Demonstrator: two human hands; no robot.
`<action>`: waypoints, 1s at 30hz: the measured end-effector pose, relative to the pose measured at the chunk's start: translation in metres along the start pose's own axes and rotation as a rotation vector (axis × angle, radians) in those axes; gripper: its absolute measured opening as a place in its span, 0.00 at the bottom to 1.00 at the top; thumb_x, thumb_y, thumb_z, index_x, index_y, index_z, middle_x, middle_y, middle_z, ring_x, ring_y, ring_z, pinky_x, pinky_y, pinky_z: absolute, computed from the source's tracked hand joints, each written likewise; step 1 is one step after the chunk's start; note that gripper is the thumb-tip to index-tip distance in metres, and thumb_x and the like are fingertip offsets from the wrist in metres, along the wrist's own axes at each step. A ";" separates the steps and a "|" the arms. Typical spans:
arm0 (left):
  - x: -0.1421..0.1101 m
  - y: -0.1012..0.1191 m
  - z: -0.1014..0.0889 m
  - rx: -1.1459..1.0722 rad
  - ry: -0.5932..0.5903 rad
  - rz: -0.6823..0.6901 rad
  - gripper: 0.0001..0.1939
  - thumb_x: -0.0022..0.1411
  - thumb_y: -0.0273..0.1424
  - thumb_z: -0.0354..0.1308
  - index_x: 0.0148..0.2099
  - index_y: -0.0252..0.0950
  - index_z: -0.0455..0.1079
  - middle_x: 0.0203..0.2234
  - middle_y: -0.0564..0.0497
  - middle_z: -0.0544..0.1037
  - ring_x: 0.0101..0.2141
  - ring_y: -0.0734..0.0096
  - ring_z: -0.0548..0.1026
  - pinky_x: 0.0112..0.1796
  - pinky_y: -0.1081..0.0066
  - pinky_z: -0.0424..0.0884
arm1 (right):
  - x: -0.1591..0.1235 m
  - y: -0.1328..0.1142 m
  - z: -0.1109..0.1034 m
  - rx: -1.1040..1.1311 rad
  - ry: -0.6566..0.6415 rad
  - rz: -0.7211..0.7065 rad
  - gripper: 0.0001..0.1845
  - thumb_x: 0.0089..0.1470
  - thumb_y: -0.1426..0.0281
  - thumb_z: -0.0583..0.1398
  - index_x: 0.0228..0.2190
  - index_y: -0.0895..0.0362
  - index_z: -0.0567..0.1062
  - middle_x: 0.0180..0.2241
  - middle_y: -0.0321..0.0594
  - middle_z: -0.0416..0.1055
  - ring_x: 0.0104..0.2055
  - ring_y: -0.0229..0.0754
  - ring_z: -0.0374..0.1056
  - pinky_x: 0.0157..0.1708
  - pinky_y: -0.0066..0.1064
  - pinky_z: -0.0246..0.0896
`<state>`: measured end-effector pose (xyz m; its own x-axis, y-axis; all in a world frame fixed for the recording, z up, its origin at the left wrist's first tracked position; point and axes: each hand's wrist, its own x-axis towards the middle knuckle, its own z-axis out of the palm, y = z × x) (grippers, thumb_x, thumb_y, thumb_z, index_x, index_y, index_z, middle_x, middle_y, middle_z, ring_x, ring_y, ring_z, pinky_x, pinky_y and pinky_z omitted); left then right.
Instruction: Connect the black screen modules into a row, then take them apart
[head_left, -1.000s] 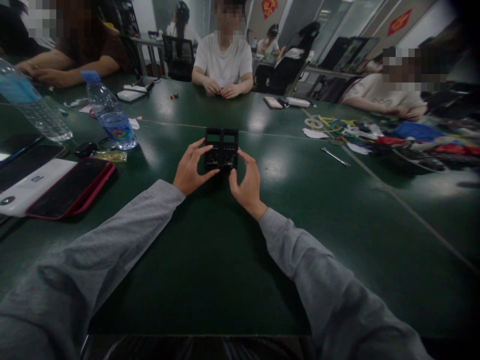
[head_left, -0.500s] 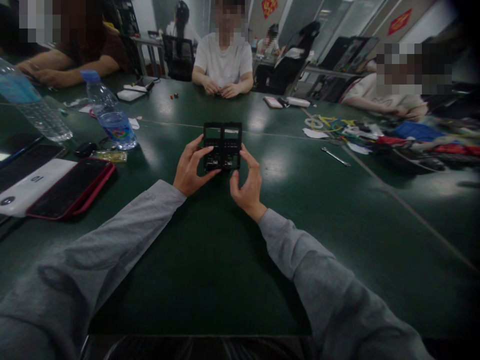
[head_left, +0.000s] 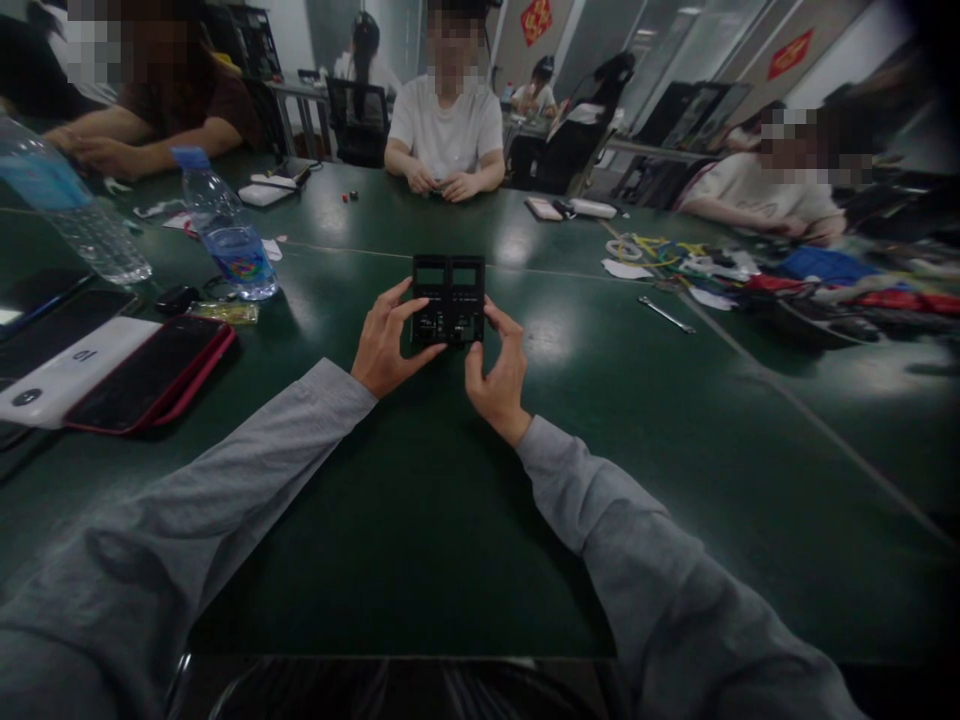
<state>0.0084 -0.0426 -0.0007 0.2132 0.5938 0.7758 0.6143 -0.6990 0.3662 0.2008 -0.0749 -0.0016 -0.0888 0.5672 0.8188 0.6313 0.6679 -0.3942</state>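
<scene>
A square black panel [head_left: 448,300] with two window-like openings near its top and small pale markings below stands upright above the green table [head_left: 420,500]. My left hand [head_left: 386,345] grips its left side, thumb under the lower edge and fingers on the side and front. On the opposite side, my right hand [head_left: 501,375] holds the panel between a bent index finger at the edge and the thumb by the lower right corner. What exactly the panel is, I cannot make out.
Phones, one in a red case [head_left: 161,370], lie at left near two water bottles [head_left: 236,240]. A wrench [head_left: 666,314] rests at right, before a pile of cables and cloth [head_left: 825,280]. Across the table a person in a white shirt [head_left: 446,125] works with both hands.
The panel sits slightly lower and further right in view, and its tilt has changed a little, so the windows look darker. Both hands keep their hold.
</scene>
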 end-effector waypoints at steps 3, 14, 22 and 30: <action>-0.004 0.003 0.001 -0.009 0.044 0.049 0.34 0.57 0.50 0.62 0.60 0.42 0.58 0.62 0.40 0.62 0.61 0.50 0.62 0.58 0.46 0.63 | -0.002 -0.001 -0.001 0.047 0.048 -0.036 0.24 0.63 0.70 0.50 0.60 0.53 0.56 0.59 0.48 0.60 0.61 0.51 0.59 0.58 0.52 0.60; -0.021 0.022 -0.011 0.019 0.046 0.136 0.33 0.57 0.46 0.64 0.59 0.39 0.58 0.59 0.38 0.65 0.59 0.51 0.66 0.55 0.48 0.68 | -0.023 -0.018 -0.020 0.092 0.015 0.013 0.25 0.61 0.71 0.53 0.60 0.54 0.58 0.57 0.49 0.62 0.59 0.51 0.61 0.57 0.52 0.62; -0.021 0.020 -0.011 0.029 0.055 0.160 0.32 0.57 0.42 0.65 0.59 0.38 0.59 0.59 0.37 0.64 0.60 0.50 0.65 0.55 0.47 0.67 | -0.020 -0.021 -0.021 0.053 -0.046 -0.051 0.30 0.60 0.68 0.59 0.61 0.54 0.56 0.61 0.51 0.58 0.63 0.52 0.56 0.60 0.53 0.58; -0.019 0.020 -0.011 0.021 0.064 0.190 0.32 0.57 0.40 0.66 0.59 0.39 0.59 0.60 0.37 0.62 0.59 0.50 0.65 0.52 0.48 0.71 | -0.018 -0.020 -0.020 0.039 -0.097 -0.083 0.35 0.58 0.72 0.60 0.63 0.49 0.53 0.63 0.48 0.53 0.65 0.53 0.52 0.61 0.56 0.56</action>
<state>0.0087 -0.0725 -0.0023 0.2782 0.4252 0.8613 0.5832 -0.7872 0.2003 0.2054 -0.1081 0.0003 -0.2147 0.5523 0.8055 0.5884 0.7315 -0.3447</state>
